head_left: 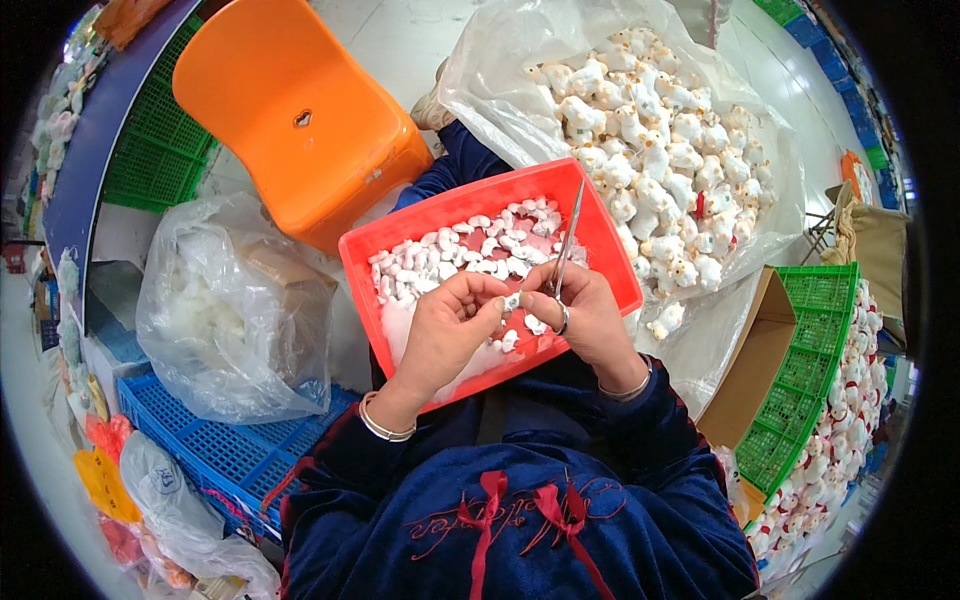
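White piece [512, 301] pinched by left hand [440, 328], right hand [592, 312] gripping probable forceps [572, 232], red embroidered script [440, 524]

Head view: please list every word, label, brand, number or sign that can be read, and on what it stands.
Blue top: red cursive embroidery; I do not copy its words.
Pale plastic bag: printed mark, too blurred to read.
Held white piece: dark marks, too small to read.
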`<state>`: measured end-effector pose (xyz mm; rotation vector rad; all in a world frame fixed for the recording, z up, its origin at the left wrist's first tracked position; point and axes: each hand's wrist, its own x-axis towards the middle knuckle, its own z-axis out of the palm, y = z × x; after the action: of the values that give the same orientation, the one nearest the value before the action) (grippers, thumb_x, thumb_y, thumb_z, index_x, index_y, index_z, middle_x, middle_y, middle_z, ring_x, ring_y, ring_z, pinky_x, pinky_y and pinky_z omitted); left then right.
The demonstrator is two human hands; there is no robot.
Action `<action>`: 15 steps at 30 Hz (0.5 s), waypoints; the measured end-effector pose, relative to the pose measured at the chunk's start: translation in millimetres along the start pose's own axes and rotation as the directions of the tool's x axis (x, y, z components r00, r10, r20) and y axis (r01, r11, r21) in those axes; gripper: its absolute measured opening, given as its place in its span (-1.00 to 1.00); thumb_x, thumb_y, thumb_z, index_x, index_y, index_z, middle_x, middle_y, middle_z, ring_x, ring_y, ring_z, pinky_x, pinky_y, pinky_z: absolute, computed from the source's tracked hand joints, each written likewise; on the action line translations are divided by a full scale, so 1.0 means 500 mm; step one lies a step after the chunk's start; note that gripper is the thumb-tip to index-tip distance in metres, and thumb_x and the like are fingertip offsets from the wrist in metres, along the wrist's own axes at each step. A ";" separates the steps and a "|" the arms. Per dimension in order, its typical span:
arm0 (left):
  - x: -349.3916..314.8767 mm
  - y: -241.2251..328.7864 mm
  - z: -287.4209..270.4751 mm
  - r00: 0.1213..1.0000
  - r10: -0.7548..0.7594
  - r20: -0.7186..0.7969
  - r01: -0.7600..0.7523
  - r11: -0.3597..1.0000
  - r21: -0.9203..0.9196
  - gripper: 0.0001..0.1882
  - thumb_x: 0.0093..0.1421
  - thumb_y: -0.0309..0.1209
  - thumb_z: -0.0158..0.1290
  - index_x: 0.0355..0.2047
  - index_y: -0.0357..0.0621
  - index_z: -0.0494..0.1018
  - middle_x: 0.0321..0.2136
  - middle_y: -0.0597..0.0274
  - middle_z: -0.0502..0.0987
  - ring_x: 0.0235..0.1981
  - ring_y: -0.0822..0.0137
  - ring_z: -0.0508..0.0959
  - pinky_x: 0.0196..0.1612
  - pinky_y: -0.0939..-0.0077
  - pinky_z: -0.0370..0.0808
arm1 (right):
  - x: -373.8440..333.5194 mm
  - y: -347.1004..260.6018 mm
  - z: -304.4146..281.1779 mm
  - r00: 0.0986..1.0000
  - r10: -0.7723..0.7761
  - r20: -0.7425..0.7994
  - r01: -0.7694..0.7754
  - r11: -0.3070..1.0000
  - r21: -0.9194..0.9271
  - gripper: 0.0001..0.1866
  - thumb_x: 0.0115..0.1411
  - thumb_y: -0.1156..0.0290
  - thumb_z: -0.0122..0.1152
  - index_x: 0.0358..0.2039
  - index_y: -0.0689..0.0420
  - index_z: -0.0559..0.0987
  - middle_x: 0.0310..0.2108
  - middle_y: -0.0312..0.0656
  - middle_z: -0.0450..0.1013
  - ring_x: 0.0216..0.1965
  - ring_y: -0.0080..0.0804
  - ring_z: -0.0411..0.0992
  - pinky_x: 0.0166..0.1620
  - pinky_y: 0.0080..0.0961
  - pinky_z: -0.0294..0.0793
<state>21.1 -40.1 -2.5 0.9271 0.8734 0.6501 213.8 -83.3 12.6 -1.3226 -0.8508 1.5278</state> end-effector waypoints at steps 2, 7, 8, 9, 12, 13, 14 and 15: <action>-0.002 -0.001 -0.004 0.999 -0.022 0.045 0.023 0.999 -0.023 -0.82 0.32 -0.53 0.10 -0.09 -0.30 0.52 -0.35 0.25 0.62 -0.39 0.52 0.59 -0.27 0.63 0.56 | 0.000 0.001 -0.003 1.000 0.005 0.019 -0.005 1.000 0.017 -0.83 0.21 0.47 0.34 -0.21 0.24 0.61 -0.38 -0.42 0.50 -0.39 -0.75 0.37 -0.32 -0.74 0.35; 0.005 0.011 -0.032 0.975 -0.152 0.165 0.154 0.988 0.003 -0.78 0.32 -0.52 0.11 -0.06 -0.34 0.55 -0.34 0.22 0.64 -0.37 0.49 0.60 -0.25 0.63 0.56 | 0.001 -0.003 -0.014 0.998 0.044 0.048 -0.038 0.992 -0.118 -0.84 0.17 0.45 0.31 -0.25 0.23 0.63 -0.46 -0.44 0.49 -0.42 -0.76 0.35 -0.36 -0.73 0.34; 0.005 0.013 -0.035 0.973 -0.150 0.178 0.147 0.989 0.028 -0.78 0.32 -0.51 0.12 -0.06 -0.34 0.56 -0.34 0.21 0.64 -0.37 0.50 0.60 -0.25 0.63 0.56 | 0.004 -0.006 -0.016 0.998 0.025 0.058 -0.014 0.982 -0.187 -0.84 0.16 0.44 0.32 -0.26 0.22 0.64 -0.48 -0.44 0.49 -0.44 -0.76 0.34 -0.37 -0.71 0.34; 0.006 0.018 -0.036 0.970 -0.148 0.193 0.140 0.989 0.054 -0.77 0.31 -0.50 0.13 -0.06 -0.35 0.56 -0.34 0.21 0.64 -0.37 0.50 0.60 -0.25 0.63 0.56 | 0.006 -0.012 -0.017 0.998 0.007 0.068 0.010 0.967 -0.254 -0.84 0.15 0.43 0.32 -0.27 0.22 0.64 -0.50 -0.44 0.48 -0.45 -0.77 0.33 -0.37 -0.70 0.34; 0.009 0.025 -0.035 0.954 -0.197 0.224 0.174 0.978 0.116 -0.77 0.31 -0.48 0.15 -0.07 -0.34 0.56 -0.35 0.23 0.64 -0.39 0.51 0.60 -0.25 0.63 0.56 | 0.010 -0.028 -0.012 0.997 -0.035 0.074 0.061 0.920 -0.387 -0.84 0.14 0.41 0.34 -0.28 0.20 0.64 -0.52 -0.43 0.48 -0.47 -0.77 0.32 -0.39 -0.67 0.34; 0.009 0.027 -0.033 0.947 -0.221 0.232 0.194 0.972 0.135 -0.78 0.31 -0.48 0.16 -0.08 -0.34 0.56 -0.36 0.24 0.64 -0.39 0.52 0.59 -0.25 0.63 0.55 | 0.011 -0.030 -0.009 0.996 -0.048 0.073 0.074 0.904 -0.420 -0.83 0.14 0.40 0.35 -0.29 0.20 0.64 -0.52 -0.43 0.48 -0.48 -0.77 0.31 -0.40 -0.67 0.34; 0.010 0.029 -0.031 0.951 -0.221 0.216 0.197 0.972 0.126 -0.80 0.31 -0.47 0.16 -0.11 -0.33 0.56 -0.37 0.25 0.64 -0.40 0.52 0.59 -0.27 0.64 0.55 | 0.011 -0.029 -0.007 0.998 -0.046 0.049 0.062 0.904 -0.422 -0.83 0.14 0.39 0.36 -0.29 0.20 0.64 -0.53 -0.43 0.48 -0.48 -0.77 0.31 -0.40 -0.67 0.33; 0.010 0.031 -0.029 0.955 -0.220 0.200 0.199 0.973 0.118 -0.82 0.31 -0.47 0.16 -0.13 -0.33 0.56 -0.38 0.25 0.64 -0.41 0.53 0.58 -0.28 0.64 0.54 | 0.012 -0.028 -0.004 0.999 -0.044 0.026 0.051 0.905 -0.423 -0.82 0.14 0.38 0.37 -0.30 0.20 0.64 -0.53 -0.42 0.47 -0.48 -0.77 0.31 -0.41 -0.67 0.33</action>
<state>9.6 -23.2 4.7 0.9554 0.8036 0.3212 218.3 -73.0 22.9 -1.5847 -1.2696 1.3602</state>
